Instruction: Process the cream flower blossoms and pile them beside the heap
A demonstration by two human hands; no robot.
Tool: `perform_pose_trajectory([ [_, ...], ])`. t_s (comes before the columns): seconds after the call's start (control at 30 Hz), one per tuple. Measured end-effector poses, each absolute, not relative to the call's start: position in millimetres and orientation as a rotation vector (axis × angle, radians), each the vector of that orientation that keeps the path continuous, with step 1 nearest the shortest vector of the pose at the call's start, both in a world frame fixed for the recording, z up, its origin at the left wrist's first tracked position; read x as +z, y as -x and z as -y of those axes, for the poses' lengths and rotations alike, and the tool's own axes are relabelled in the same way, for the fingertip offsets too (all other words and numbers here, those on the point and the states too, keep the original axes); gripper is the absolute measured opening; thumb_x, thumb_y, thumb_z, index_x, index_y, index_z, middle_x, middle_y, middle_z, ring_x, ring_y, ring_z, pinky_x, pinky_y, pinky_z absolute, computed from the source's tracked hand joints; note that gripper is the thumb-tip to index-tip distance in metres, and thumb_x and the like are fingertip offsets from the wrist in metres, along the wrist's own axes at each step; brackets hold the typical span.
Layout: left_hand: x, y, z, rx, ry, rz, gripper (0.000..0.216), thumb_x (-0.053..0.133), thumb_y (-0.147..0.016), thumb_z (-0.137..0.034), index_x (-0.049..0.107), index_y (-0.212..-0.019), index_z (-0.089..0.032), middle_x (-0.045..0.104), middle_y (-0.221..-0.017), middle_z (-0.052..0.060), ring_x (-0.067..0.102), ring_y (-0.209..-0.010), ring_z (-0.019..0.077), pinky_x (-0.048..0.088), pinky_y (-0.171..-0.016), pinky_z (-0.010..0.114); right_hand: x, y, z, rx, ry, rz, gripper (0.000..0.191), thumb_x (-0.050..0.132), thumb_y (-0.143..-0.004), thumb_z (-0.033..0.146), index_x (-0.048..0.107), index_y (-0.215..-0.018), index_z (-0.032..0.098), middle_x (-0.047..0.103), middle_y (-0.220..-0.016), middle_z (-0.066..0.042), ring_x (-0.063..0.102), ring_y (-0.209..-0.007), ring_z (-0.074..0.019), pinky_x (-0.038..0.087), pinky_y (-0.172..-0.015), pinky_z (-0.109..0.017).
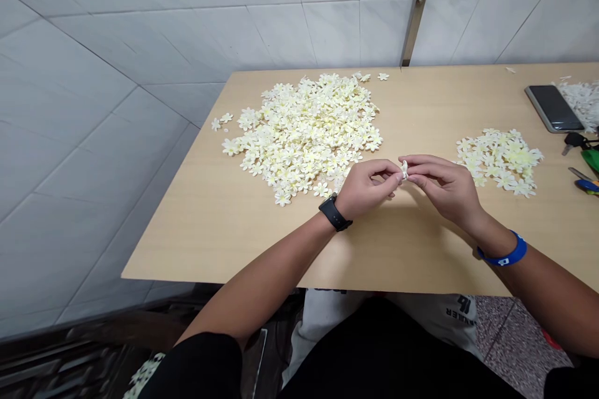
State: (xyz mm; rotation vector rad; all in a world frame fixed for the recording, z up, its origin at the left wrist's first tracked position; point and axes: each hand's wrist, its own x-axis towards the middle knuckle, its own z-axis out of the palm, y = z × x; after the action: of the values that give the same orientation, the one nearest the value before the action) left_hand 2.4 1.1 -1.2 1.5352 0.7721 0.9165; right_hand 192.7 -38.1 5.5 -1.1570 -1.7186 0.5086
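Between my two hands, above the table, is a small white artificial flower (404, 169), seen edge-on. My left hand (369, 186) pinches it from the left with thumb and forefinger. From the right, the fingertips and thumb of my right hand (440, 184) close on the same flower. A large heap of pale yellow-white flowers (313, 128) lies just beyond and left of my left hand. A smaller pile of flowers (500, 159) sits right of my right hand, partly behind it. The fingers hide the flower's lower part.
The wooden table (224, 243) meets a tiled wall, with a metal post (418, 12) at its back edge. At the far right are a phone (555, 109), a heap of thin white pieces (583, 103), a key (573, 140) and a blue-handled tool (586, 185).
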Motion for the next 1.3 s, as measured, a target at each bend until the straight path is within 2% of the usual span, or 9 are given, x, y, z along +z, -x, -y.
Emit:
perform_pose_trajectory([
  [0.5,3,0,0,0.871,-1.514,-0.7,0.024,0.071,-0.087,-0.036,0.071,-0.082,-0.013,0.07,-0.082,0.005,0.066,-0.06,0.0086,0.059,-0.057,0.019,8,-200,36,0.534,1.132,1.763,0.016,0.07,-0.09,0.023,0.084,-0.087,0.031,0.081,-0.108,-0.002,0.077,-0.101,-0.0259,0.063,-0.096,-0.046],
  [0.93,6,0,2,0.837,-1.505,-0.634,0.02,0.069,-0.087,-0.031,0.071,-0.08,-0.013,0.069,-0.079,0.004,0.064,-0.064,0.0086,0.059,-0.058,0.019,14,-208,33,0.595,1.055,1.829,0.013,0.071,-0.091,0.034,0.083,-0.085,0.032,0.082,-0.104,-0.002,0.078,-0.098,-0.0261,0.065,-0.091,-0.044],
  [1.3,4,-1,1,0.826,-1.494,-0.613,0.021,0.069,-0.087,-0.032,0.071,-0.08,-0.012,0.07,-0.08,0.006,0.064,-0.069,0.0095,0.06,-0.059,0.017,10,-215,30,0.601,0.975,1.884,0.014,0.071,-0.092,0.028,0.084,-0.093,0.033,0.082,-0.106,-0.001,0.078,-0.099,-0.0239,0.065,-0.09,-0.039],
])
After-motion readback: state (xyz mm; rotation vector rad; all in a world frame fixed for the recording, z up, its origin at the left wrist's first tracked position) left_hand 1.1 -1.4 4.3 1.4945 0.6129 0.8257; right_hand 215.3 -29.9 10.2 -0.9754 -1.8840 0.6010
